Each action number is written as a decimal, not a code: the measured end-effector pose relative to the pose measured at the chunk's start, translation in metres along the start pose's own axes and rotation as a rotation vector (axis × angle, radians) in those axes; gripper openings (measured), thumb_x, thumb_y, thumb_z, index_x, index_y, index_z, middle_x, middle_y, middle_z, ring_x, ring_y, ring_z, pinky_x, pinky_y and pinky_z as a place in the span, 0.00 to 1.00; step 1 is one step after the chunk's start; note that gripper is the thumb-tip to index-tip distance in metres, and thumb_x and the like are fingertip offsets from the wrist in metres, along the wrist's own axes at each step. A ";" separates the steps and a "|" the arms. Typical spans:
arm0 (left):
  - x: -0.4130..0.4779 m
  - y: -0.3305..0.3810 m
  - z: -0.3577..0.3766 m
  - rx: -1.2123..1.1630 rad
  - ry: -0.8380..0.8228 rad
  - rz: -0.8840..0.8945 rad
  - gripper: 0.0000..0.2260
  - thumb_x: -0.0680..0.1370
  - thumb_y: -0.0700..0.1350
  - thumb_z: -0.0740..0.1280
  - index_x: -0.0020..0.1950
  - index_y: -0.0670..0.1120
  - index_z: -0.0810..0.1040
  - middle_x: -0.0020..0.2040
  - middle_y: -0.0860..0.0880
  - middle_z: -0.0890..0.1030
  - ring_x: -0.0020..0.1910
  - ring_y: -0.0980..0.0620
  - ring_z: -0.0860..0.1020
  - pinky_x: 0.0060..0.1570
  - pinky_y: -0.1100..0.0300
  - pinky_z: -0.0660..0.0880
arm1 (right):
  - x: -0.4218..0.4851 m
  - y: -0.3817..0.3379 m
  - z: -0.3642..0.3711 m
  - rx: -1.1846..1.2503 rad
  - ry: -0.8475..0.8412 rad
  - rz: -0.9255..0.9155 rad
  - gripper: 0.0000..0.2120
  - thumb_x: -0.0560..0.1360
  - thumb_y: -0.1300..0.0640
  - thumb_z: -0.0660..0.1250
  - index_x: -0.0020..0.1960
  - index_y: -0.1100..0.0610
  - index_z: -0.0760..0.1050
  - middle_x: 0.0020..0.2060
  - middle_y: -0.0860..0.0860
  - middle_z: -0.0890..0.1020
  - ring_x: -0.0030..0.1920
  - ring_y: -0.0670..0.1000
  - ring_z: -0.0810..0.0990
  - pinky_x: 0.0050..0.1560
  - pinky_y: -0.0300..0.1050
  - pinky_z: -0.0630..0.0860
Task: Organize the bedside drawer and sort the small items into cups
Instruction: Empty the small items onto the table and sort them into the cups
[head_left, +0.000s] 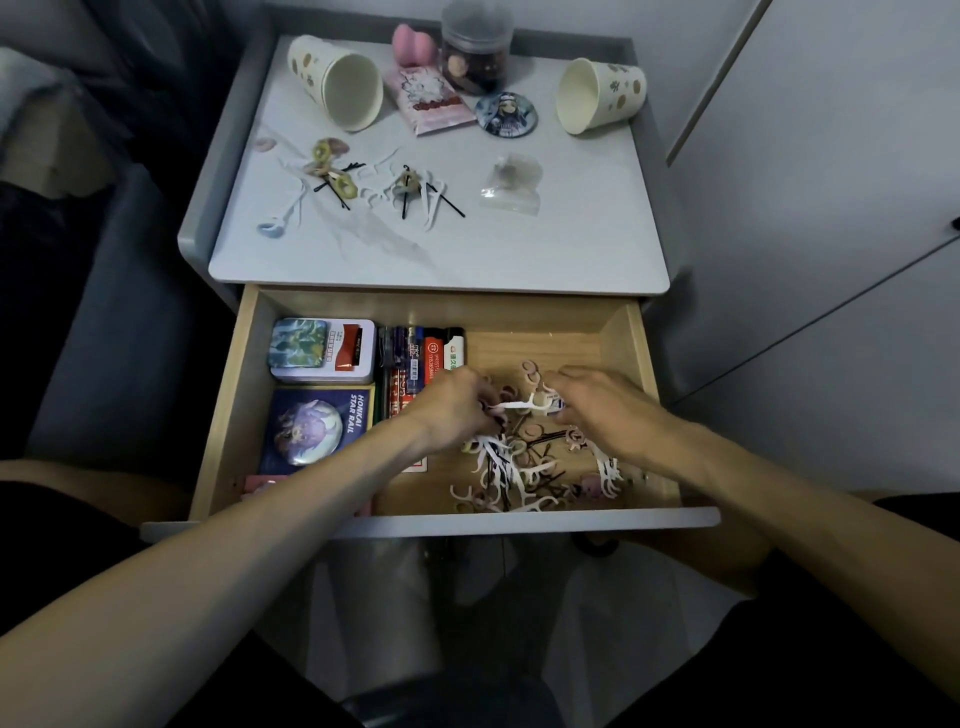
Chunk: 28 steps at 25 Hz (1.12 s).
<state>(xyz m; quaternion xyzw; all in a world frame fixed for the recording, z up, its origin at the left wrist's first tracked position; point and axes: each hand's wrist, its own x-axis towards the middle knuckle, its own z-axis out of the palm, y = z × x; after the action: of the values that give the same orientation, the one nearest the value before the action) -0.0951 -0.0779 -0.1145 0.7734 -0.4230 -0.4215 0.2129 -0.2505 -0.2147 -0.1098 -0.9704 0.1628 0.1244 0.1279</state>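
Observation:
The wooden bedside drawer (550, 317) stands pulled out below the grey tabletop (519, 249). In its right half lies a heap of small items (514, 478): white floss picks, black hairpins and small hair rings. My left hand (452, 405) and my right hand (602, 405) are both down in that heap, fingers curled, pinching a bunch of these items between them. Two patterned paper cups lie tipped on their sides on the tabletop, one at the back left (337, 80), one at the back right (600, 96). More picks, pins and rings (363, 182) are scattered on the tabletop.
The drawer's left half holds a tin box (324, 351), a blue badge card (317, 428), and pens and lighters (421, 358). On the tabletop stand a clear jar (475, 52), a pink packet (431, 101), a round badge (506, 114) and a small plastic bag (511, 184).

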 end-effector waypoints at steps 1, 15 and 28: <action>-0.002 0.002 -0.005 -0.032 0.006 0.004 0.08 0.75 0.41 0.72 0.55 0.44 0.83 0.55 0.48 0.82 0.47 0.53 0.80 0.48 0.61 0.77 | 0.000 -0.001 -0.007 0.056 0.022 0.016 0.22 0.77 0.64 0.69 0.69 0.56 0.69 0.56 0.52 0.79 0.56 0.52 0.79 0.59 0.49 0.77; -0.013 0.037 -0.139 -0.457 0.339 0.075 0.02 0.72 0.37 0.75 0.43 0.42 0.85 0.35 0.46 0.82 0.30 0.57 0.77 0.30 0.64 0.75 | 0.064 -0.028 -0.137 0.547 0.276 0.090 0.08 0.78 0.56 0.68 0.55 0.54 0.74 0.42 0.46 0.79 0.40 0.43 0.77 0.38 0.38 0.72; 0.058 0.005 -0.203 -0.626 0.571 -0.065 0.12 0.74 0.34 0.70 0.57 0.43 0.79 0.42 0.45 0.79 0.33 0.50 0.77 0.32 0.61 0.73 | 0.170 0.003 -0.150 0.720 0.312 0.255 0.14 0.75 0.62 0.70 0.59 0.55 0.77 0.48 0.51 0.82 0.37 0.48 0.81 0.41 0.39 0.76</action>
<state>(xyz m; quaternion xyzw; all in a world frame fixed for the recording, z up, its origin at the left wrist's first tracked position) 0.0880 -0.1339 -0.0260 0.7700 -0.1738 -0.3050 0.5328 -0.0662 -0.3088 -0.0182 -0.8430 0.3322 -0.0741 0.4166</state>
